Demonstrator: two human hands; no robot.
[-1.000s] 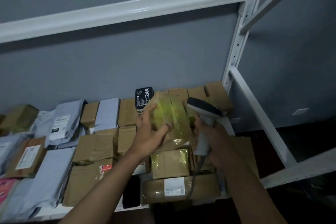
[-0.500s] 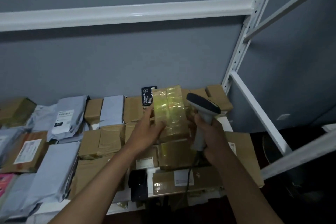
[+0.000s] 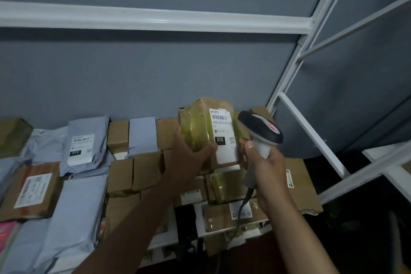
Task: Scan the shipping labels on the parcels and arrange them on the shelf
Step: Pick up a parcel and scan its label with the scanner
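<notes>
Below, my left hand [image 3: 189,153] grips a taped parcel [image 3: 200,127], my right [image 3: 266,167] grips the scanner [image 3: 260,131], over a parcel-crowded white shelf [image 3: 155,242] against a grey wall [image 3: 155,78].

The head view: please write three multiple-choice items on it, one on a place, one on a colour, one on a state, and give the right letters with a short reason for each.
1. Where is the scanner relative to the held parcel?
A. to its right
B. to its left
C. under it

2. What colour is the parcel's shipping label?
A. pink
B. white
C. blue

3. How is the parcel held?
A. it lies flat on the shelf
B. the right hand holds it
C. the left hand grips it, raised, label toward the camera

Answers: 1 A, the scanner's head sits beside the parcel's right edge. 2 B, the label is white with a black barcode. 3 C, the left fingers curl round the parcel's side above the stacked boxes; the right hand grips the scanner.
</notes>
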